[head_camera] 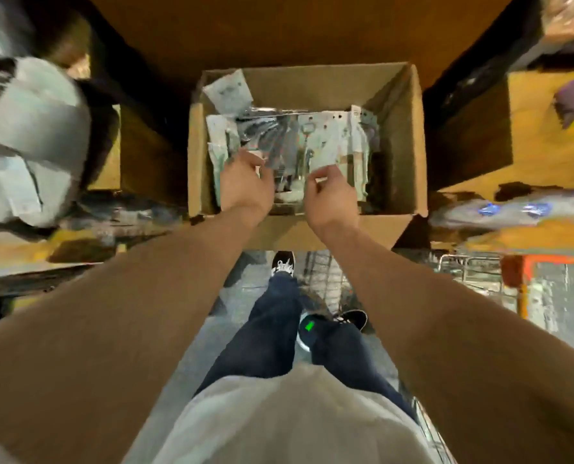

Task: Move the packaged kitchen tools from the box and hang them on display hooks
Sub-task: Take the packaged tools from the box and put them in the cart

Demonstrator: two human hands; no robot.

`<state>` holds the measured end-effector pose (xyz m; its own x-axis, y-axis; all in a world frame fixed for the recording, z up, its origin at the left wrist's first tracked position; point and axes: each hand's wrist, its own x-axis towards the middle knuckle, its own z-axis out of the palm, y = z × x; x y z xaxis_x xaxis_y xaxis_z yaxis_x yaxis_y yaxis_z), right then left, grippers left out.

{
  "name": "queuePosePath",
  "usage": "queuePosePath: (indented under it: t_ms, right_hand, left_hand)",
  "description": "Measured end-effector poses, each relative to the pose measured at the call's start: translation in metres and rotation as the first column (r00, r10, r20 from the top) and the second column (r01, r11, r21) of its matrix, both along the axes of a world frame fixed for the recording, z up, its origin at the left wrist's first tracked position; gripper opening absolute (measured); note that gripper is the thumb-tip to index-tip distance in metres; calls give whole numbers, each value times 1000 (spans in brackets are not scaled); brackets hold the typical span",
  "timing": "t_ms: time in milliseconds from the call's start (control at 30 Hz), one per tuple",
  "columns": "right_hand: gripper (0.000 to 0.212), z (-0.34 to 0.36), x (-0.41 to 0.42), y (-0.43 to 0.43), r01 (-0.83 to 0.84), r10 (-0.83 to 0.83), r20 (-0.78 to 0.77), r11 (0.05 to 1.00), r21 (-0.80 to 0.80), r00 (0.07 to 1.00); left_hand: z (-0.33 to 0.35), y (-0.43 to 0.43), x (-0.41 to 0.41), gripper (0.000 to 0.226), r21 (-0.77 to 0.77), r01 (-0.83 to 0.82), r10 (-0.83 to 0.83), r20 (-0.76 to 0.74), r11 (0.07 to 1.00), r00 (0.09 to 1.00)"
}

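Lying in a loose heap on the bottom of the open cardboard box [409,135], the packaged kitchen tools [307,142] are a mix of pale backing cards and shiny clear wrap; one metal tool shows through the wrap near the middle of the box. One pale package [227,90] leans up in the box's far left corner, above the rest.

Both hands reach over the box's near wall. The right hand [331,195] pinches the near corner of a pale card [325,160] between thumb and forefinger, its other fingers curled under. The left hand [243,182] is at the box's left side with its fingers bent down onto the wrapped packages. The blur hides whether they grip one or only touch. Both forearms cross the near wall and cover part of the heap.

Beyond the box runs a broad brown board [279,28]. Left of the box sits a large bundle in grey wrap [28,128], with a dark gap between. Right of the box stands a second carton [530,135], and below that lie clear-wrapped goods [513,209]. Nearer than the box, low on its right, is a wire cart [473,272]. Under the box's near edge are the person's dark trousers [272,329], black-and-white shoes [283,264] and a small device with a green light [309,327].
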<state>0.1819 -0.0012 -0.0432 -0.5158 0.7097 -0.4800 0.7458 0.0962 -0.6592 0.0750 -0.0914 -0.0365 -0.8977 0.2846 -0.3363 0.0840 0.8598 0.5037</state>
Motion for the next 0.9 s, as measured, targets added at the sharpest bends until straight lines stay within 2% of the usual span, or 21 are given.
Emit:
queuePosePath:
  t_ms: [167, 433, 533, 700, 767, 900]
  right_hand:
    - [29, -42, -63, -23, -88, 109, 164, 987, -133, 980]
    - [43, -97, -110, -25, -64, 118, 281, 979, -193, 952]
    - [50, -113, -118, -32, -31, 105, 281, 966, -255, 954]
    - [36, -114, -119, -34, -61, 118, 240, 971, -231, 964]
    - [34, -106, -112, -28, -29, 76, 199, 974, -227, 977]
    - [50, -95, -99, -15, 54, -32, 115, 980, -191, 993]
  left_hand:
    - [-31, -44, -38, 40, -24, -156, 158, 106, 987, 982]
    - [-74, -47, -53, 54, -127, -52, 70, 140, 991, 988]
    - [-83, -44, -56, 54, -79, -97, 109, 174, 992, 979]
    - [-87, -41, -59, 59, -112, -98, 115, 166, 989, 979]
    - [-88, -40, -61, 50, -150, -70, 95, 169, 986, 981]
    - [-93, -36, -65, 34, -128, -94, 118, 197, 987, 973]
